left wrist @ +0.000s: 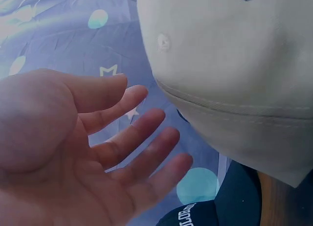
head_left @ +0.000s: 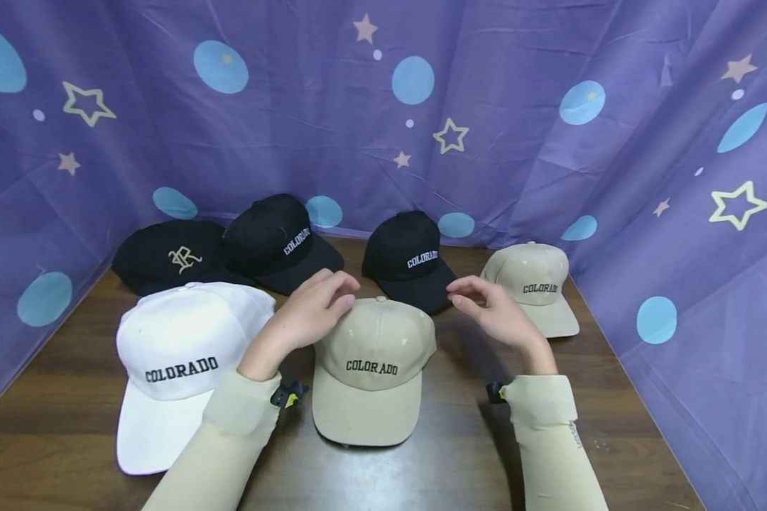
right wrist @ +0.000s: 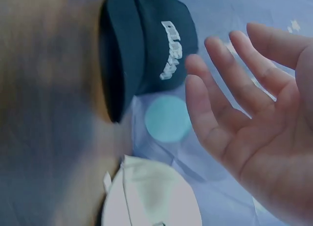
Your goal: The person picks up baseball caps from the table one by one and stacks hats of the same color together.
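Observation:
A beige baseball cap (head_left: 373,344) with COLORADO across its front stands in the middle of the table, brim toward me. My left hand (head_left: 312,309) hovers at the upper left of its crown, fingers loosely bent and holding nothing. In the left wrist view that hand (left wrist: 112,143) has its fingers spread beside the beige cap (left wrist: 220,64). My right hand (head_left: 495,312) is in the air between the black COLORADO cap (head_left: 405,252) and a smaller-looking beige cap (head_left: 530,280). The right wrist view shows this hand (right wrist: 249,103) with relaxed fingers and a bare palm.
A white COLORADO cap (head_left: 179,355) stands left of my left forearm. Behind it are a black cap with a gold letter (head_left: 172,255) and another black COLORADO cap (head_left: 281,241). A purple curtain (head_left: 332,92) with stars and dots surrounds the wooden table (head_left: 51,440).

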